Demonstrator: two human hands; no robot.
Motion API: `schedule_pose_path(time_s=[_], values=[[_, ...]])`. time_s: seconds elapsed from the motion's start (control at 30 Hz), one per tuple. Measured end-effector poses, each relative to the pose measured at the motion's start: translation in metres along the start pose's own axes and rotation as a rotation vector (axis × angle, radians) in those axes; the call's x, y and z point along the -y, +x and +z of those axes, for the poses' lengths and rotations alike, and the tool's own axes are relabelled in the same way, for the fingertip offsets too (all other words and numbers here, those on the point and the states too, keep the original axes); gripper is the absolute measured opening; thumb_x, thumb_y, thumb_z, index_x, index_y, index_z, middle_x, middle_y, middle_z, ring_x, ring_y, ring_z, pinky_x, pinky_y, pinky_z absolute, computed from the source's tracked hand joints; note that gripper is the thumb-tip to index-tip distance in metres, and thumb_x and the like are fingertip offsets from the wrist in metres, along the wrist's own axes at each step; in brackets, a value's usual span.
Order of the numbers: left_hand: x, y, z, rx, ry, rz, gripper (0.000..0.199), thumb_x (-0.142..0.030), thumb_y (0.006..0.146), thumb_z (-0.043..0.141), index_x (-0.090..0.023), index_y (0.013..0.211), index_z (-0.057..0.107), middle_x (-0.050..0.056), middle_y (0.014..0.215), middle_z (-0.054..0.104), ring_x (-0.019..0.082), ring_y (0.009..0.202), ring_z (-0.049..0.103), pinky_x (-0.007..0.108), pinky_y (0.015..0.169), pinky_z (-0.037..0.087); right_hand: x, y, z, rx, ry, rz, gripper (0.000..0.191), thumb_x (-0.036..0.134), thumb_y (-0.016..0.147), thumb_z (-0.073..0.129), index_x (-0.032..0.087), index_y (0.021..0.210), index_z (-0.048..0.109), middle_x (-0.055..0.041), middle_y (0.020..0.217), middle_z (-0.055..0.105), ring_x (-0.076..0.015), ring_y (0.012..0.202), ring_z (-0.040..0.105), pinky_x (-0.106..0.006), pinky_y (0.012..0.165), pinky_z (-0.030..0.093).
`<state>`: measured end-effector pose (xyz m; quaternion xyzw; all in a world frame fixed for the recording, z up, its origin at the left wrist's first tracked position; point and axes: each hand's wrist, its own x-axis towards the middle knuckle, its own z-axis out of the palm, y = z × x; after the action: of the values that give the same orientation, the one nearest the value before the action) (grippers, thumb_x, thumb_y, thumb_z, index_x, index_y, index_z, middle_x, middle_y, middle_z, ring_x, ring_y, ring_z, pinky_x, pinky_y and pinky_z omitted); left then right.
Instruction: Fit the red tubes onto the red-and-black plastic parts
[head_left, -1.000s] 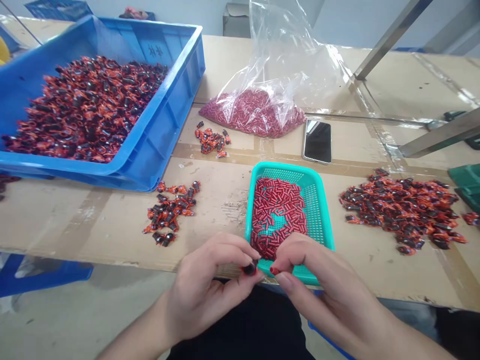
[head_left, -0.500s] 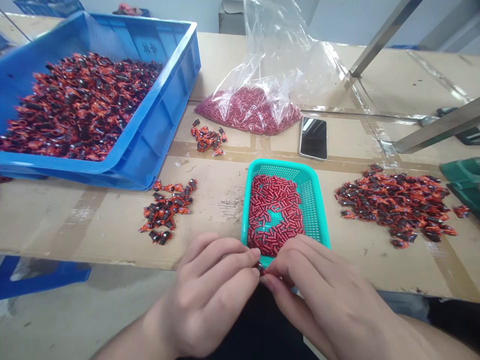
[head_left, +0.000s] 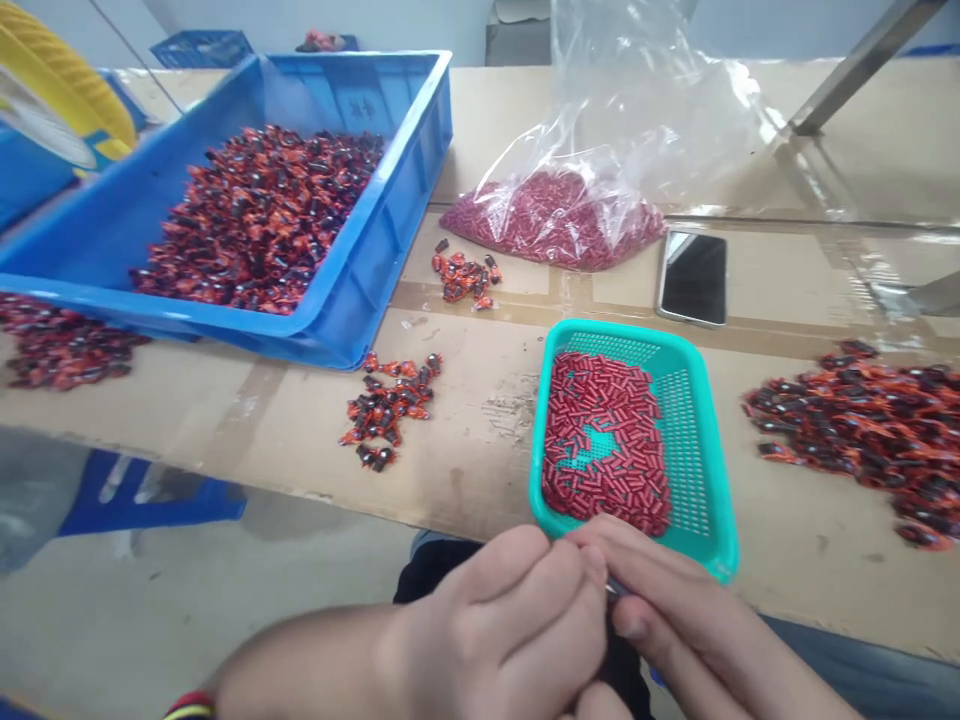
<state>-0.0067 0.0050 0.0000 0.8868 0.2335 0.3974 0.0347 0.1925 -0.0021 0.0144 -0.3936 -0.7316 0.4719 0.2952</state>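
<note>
My left hand (head_left: pixel 517 615) is closed, its knuckles toward the camera and its fingertips against those of my right hand (head_left: pixel 671 615). Thumb and index finger of the right hand pinch something small, of which only a dark, shiny sliver (head_left: pixel 616 588) shows; its kind is hidden. Both hands are just in front of the near edge of a green perforated basket (head_left: pixel 716 490). Inside it lie many small red tubes (head_left: pixel 607 440), with a bare patch of mesh among them.
Orange-and-black small parts fill a blue crate (head_left: pixel 375 270) and lie in piles at left (head_left: pixel 394 405), behind (head_left: pixel 465 275) and right (head_left: pixel 870 430). A clear bag (head_left: pixel 562 215) of red tubes and a phone (head_left: pixel 694 277) lie behind the basket. A blue stool (head_left: pixel 165 490) stands below the table.
The view has swung left, so the things on the table appear further right. Fingertips of both hands have drawn tighter together; the dark-and-orange piece seen between them is now mostly hidden.
</note>
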Motion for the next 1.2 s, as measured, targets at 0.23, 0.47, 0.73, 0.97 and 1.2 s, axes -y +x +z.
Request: schedule_pose_path(time_s=[0.23, 0.47, 0.73, 0.97, 1.2], values=[[0.026, 0.003, 0.016, -0.040, -0.058, -0.130, 0.023, -0.012, 0.106, 0.044, -0.017, 0.094, 0.063, 0.009, 0.111, 0.080, 0.020, 0.105, 0.073, 0.034, 0.095, 0.054, -0.045, -0.021, -0.024, -0.209, -0.361, -0.039, 0.036, 0.036, 0.105, 0.052, 0.036, 0.139, 0.063, -0.0056, 0.120, 0.075, -0.0281, 0.105, 0.074, -0.033, 0.085, 0.064], [0.090, -0.059, -0.021, 0.216, 0.463, -0.374, 0.019, -0.005, 0.100, 0.052, -0.020, 0.107, 0.061, 0.006, 0.106, 0.079, 0.029, 0.110, 0.069, 0.042, 0.098, 0.041, -0.143, -0.043, -0.147, -0.602, -1.345, 0.259, 0.068, 0.054, 0.101, 0.034, 0.002, 0.104, 0.076, -0.0264, 0.075, 0.068, -0.0387, 0.073, 0.063, -0.048, 0.063, 0.043], [0.120, -0.084, -0.017, 0.155, 0.464, -0.370, 0.019, -0.005, 0.096, 0.057, -0.022, 0.100, 0.065, 0.006, 0.107, 0.080, 0.032, 0.122, 0.068, 0.046, 0.106, 0.042, -0.122, -0.034, -0.130, -0.734, -1.317, 0.169, 0.065, 0.057, 0.104, 0.041, 0.002, 0.121, 0.072, -0.0312, 0.109, 0.067, -0.0433, 0.107, 0.061, -0.061, 0.092, 0.047], [0.073, -0.045, -0.011, -0.053, -0.232, -0.571, 0.022, -0.004, 0.096, 0.061, -0.024, 0.106, 0.058, 0.004, 0.111, 0.071, 0.016, 0.104, 0.072, 0.029, 0.093, 0.058, -0.049, 0.004, -0.043, 0.127, -0.761, -0.068, 0.021, 0.023, 0.108, 0.054, 0.022, 0.121, 0.071, -0.0047, 0.107, 0.072, -0.0196, 0.099, 0.069, -0.030, 0.084, 0.058], [0.050, -0.027, -0.002, -0.015, -0.580, -0.688, 0.016, -0.015, 0.099, 0.067, -0.025, 0.111, 0.069, 0.004, 0.112, 0.066, 0.014, 0.105, 0.067, 0.019, 0.083, 0.056, -0.062, 0.022, -0.031, 0.191, -0.761, 0.006, 0.010, 0.010, 0.095, 0.070, 0.017, 0.088, 0.070, -0.0047, 0.086, 0.068, -0.0226, 0.080, 0.067, -0.033, 0.068, 0.054]])
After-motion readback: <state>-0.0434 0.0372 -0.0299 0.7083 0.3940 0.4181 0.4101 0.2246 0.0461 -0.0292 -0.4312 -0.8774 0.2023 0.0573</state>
